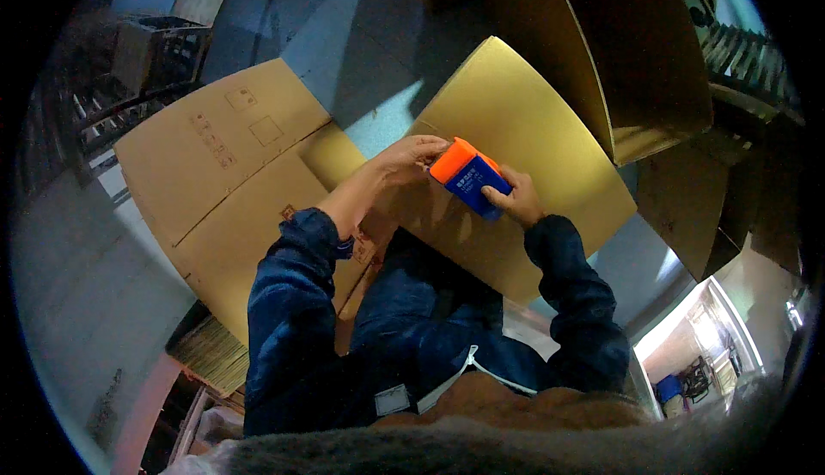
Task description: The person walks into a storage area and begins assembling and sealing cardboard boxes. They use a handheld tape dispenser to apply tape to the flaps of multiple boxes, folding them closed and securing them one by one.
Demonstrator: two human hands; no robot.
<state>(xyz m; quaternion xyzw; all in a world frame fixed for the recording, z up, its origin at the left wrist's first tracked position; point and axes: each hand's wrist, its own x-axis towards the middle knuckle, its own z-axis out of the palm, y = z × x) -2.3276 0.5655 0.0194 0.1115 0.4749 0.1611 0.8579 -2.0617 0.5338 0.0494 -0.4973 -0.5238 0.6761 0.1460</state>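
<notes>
A small blue block-shaped tool with an orange top (468, 176) is held over a large cardboard box. My right hand (517, 200) grips its blue body from below and the right. My left hand (411, 158) touches the orange end with its fingertips. Under both hands lies a raised yellow-brown box flap (533, 123). The box's left panel (232, 183) spreads out flat toward the left. Both forearms wear dark blue sleeves.
Another upright cardboard sheet (619, 54) stands at the upper right. A stack of flattened cardboard (210, 350) lies at the lower left. A metal rack (146, 54) stands at the far upper left, and a roller conveyor (748, 54) runs at the upper right.
</notes>
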